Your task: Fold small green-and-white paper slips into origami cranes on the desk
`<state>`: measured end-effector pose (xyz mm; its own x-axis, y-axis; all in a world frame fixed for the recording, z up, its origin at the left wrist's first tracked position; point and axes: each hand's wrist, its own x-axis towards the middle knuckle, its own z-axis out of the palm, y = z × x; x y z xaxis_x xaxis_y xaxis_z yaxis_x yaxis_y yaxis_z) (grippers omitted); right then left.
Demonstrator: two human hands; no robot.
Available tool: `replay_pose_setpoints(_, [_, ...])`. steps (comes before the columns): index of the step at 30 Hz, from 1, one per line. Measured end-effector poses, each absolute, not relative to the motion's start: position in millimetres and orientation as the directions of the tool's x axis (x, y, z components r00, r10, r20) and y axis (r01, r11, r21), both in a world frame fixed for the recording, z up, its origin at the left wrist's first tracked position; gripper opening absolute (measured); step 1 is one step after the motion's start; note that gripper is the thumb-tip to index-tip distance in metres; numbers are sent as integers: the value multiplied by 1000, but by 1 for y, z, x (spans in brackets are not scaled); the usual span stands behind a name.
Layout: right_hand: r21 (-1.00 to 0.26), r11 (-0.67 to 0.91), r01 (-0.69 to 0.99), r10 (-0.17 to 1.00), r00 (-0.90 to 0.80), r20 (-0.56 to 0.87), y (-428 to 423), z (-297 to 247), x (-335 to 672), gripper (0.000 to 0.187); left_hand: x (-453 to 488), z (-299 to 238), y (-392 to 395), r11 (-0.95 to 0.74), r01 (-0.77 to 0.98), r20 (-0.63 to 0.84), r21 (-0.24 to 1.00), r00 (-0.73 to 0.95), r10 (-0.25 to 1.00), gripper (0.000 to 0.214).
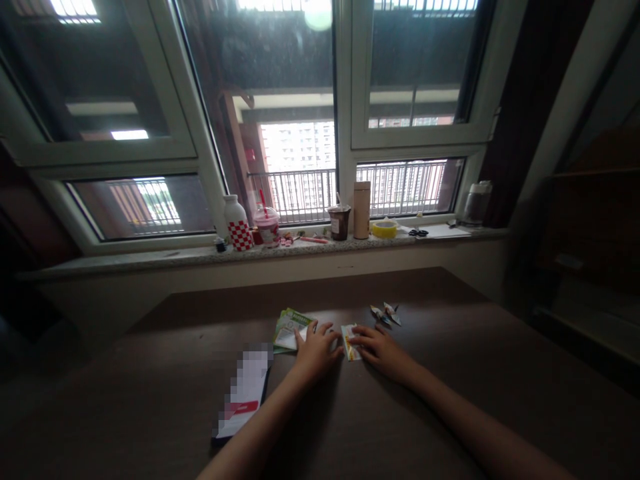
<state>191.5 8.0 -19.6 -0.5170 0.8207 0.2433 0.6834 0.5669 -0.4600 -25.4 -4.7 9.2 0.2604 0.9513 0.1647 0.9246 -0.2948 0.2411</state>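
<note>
A small folded piece of printed paper (346, 339), white with yellow and green, lies flat on the brown table. My right hand (384, 351) rests on its right part with the fingers stretched out. At its left edge is my left hand (319, 348), fingers apart, the thumb side over a stack of green and white printed sheets (287, 335). Whether the left fingertips touch the folded piece is hard to tell. Beyond my right hand sit a few small pointed folded-paper shapes (385, 313).
Left of my left forearm lies a flat, partly blurred object (250, 380) with a dark edge. On the windowsill stand a checkered bottle (237, 223), a pink drink cup (267, 229), a dark drink cup (340, 223), a tan flask (361, 212), yellow tape (384, 230) and scissors (419, 233).
</note>
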Motion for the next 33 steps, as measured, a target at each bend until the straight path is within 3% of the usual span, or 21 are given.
replay_pose_setpoints(33, [-424, 581, 695, 813, -525, 253, 7, -20, 191, 36, -10, -2, -1, -253, 921, 297, 297, 163, 941, 18])
